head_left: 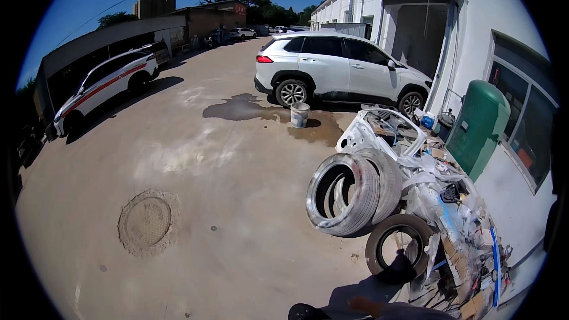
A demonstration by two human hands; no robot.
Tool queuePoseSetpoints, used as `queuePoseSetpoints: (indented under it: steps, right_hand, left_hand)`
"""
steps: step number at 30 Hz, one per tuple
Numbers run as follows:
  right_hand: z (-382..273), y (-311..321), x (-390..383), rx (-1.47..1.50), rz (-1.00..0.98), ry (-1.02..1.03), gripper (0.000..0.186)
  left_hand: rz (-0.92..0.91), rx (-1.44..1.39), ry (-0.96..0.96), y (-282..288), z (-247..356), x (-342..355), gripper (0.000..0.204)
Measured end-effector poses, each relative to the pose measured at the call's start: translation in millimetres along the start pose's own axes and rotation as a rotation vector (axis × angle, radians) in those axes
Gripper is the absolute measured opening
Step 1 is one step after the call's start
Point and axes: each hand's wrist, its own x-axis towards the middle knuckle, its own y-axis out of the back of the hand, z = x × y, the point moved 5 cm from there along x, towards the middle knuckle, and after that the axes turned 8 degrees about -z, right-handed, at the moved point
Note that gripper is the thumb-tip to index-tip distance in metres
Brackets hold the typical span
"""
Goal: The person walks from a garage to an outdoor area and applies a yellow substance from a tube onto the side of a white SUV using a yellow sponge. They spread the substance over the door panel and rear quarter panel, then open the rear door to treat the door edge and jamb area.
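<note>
At the lower edge what looks like my right hand [364, 304] shows in deep shade beside dark clothing; its fingers cannot be made out, nor anything in them. My left hand is out of sight. Closest to the hand is a dark tyre [379, 255] lying flat on the ground, with my shadow falling across it. Behind that, a dusty grey tyre [363, 214] leans against another tyre [391, 184]. A bare white car door frame [355, 132] stands at the far end of the scrap pile.
Scrap and plastic sheeting [424, 201] lie along the right wall, near a green tank [479, 124]. A white car [332, 68] stands by the doorway [419, 38], a bucket [299, 115] beside it on wet ground. Left are a red-striped car [106, 86] and a manhole cover [145, 221].
</note>
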Motion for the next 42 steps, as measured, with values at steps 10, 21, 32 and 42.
queuePoseSetpoints:
  steps: [10, 21, 32, 42]
  right_hand:
    - [-142.2, 285.4, 191.4, 1.417, 0.432, -0.237, 0.023]
    - [-353.3, 876.7, 386.2, 1.227, 0.341, 0.699, 0.050]
    - [-277.4, 1180.2, 568.6, 1.270, 0.641, 0.485, 0.055]
    - [-112.2, 1385.2, 694.8, 1.501, 0.964, 0.296, 0.048]
  left_hand:
    - [0.017, -0.532, -0.893, 223.7, 665.8, 96.2, 0.044]
    - [-0.449, -0.173, -0.899, 124.2, 987.0, 160.2, 0.036]
    - [-0.608, 0.200, -1.216, 129.3, 1415.7, 325.3, 0.049]
    - [-0.782, 0.538, -1.559, 56.4, 1782.8, 342.9, 0.053]
